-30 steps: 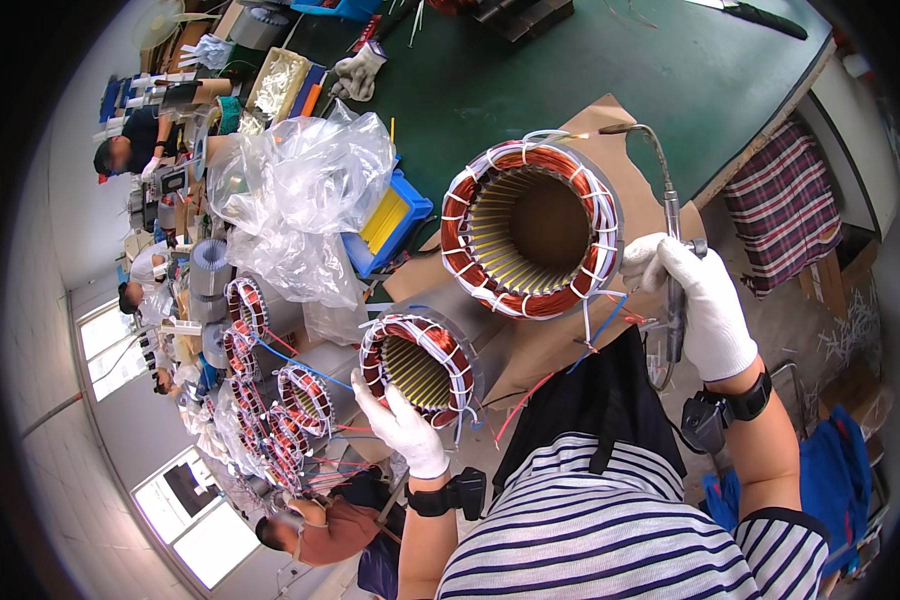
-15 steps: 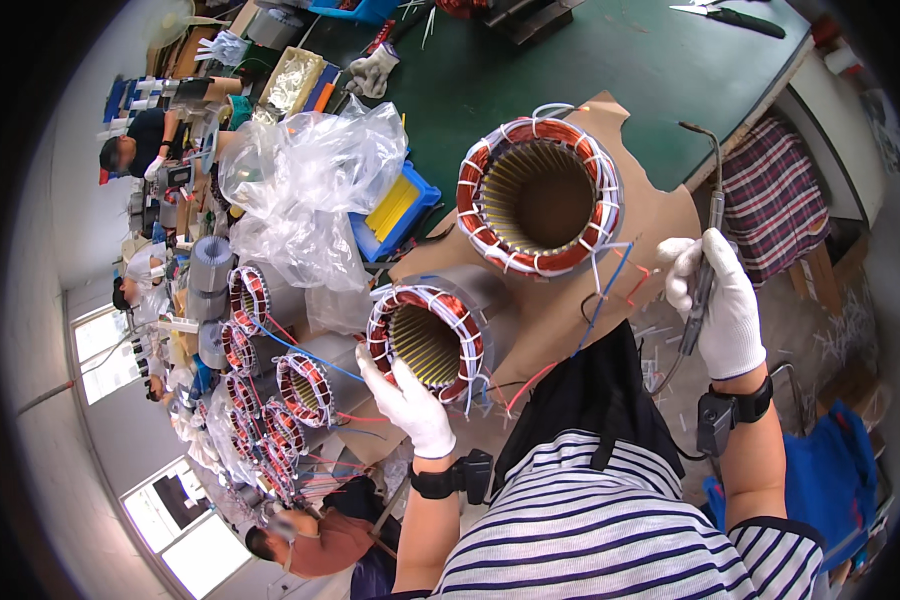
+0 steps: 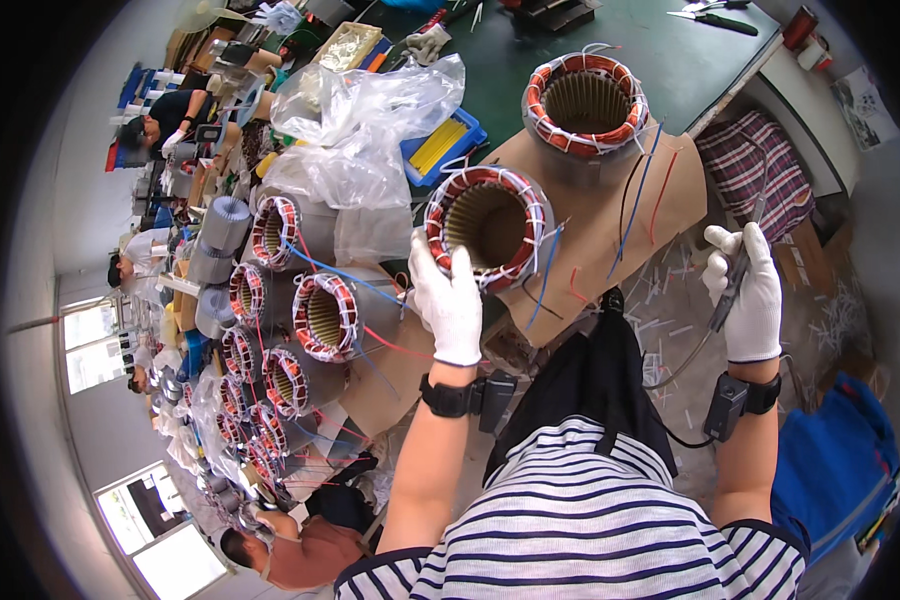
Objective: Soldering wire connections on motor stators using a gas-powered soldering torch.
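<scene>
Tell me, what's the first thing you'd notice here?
Big round metal stators wound with orange copper wire: one sits in the middle, gripped at its rim by the gloved left hand, and another stands behind it on brown cardboard. The gloved right hand holds a thin tool off to the right. A long row of more stators runs down the left.

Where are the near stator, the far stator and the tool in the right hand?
near stator (image 3: 490, 225), head view, on its slotted bore.
far stator (image 3: 587, 100), head view, on its bore.
tool (image 3: 738, 270), head view, on its shaft by the gloved fingers.
</scene>
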Tool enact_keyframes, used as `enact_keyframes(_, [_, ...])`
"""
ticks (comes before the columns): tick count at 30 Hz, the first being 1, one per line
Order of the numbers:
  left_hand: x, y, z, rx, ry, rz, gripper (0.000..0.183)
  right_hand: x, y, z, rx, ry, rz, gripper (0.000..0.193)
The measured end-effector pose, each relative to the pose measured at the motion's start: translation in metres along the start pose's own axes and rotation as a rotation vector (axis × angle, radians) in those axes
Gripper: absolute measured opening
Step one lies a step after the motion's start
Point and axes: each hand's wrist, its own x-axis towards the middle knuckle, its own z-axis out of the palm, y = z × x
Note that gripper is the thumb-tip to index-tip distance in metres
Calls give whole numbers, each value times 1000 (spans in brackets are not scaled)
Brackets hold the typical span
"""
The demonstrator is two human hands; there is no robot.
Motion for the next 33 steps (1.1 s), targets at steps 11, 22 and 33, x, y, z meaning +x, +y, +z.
enact_keyframes(11, [0, 5, 2, 98, 148, -5, 59, -11, 15, 33, -278, -249, 238, 36])
enact_keyframes(22, [-30, 20, 15, -387, 99, -472, 70, 39, 46, 92, -442, -504, 367, 33])
enact_keyframes(33, [-28, 4, 27, -647, 96, -512, 67, 60, 68, 107, -442, -505, 532, 39])
